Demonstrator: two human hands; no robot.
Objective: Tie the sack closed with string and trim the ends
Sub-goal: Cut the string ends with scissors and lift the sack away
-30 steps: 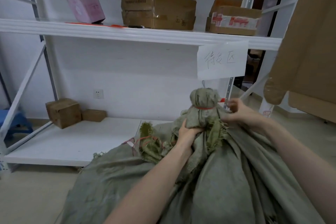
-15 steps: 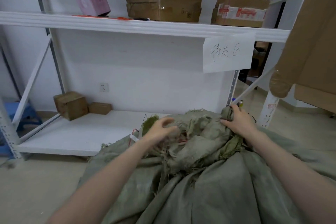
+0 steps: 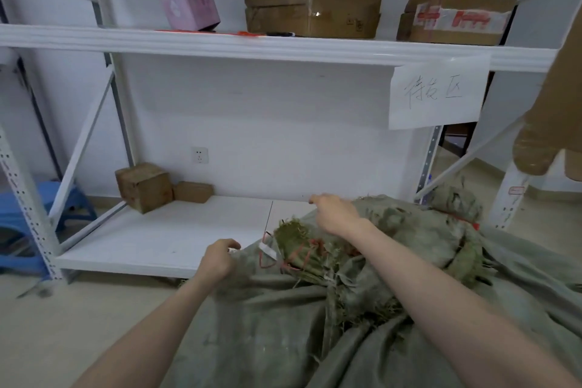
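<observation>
A grey-green woven sack (image 3: 283,324) lies slumped in front of me against the low shelf. One frayed bunched neck (image 3: 294,249) wound with red string (image 3: 302,253) lies at its middle. A second bunched neck (image 3: 456,208), tied with red string (image 3: 467,221), lies at the right by the shelf post. My left hand (image 3: 219,258) curls its fingers over the sack's left edge and grips the cloth. My right hand (image 3: 333,214) hovers over the sack just behind the middle neck, fingers loosely bent, with nothing seen in it.
A white steel rack stands ahead; its low shelf (image 3: 163,239) carries two small cardboard boxes (image 3: 143,186) at the back left. The upper shelf (image 3: 252,44) holds a pink box and cardboard cartons. A blue stool (image 3: 28,214) stands at left, cardboard (image 3: 554,104) at right.
Both hands let go of the upright tied neck, which has dropped to the right. My left hand moved to the sack's left edge; my right hand moved left above the middle neck.
</observation>
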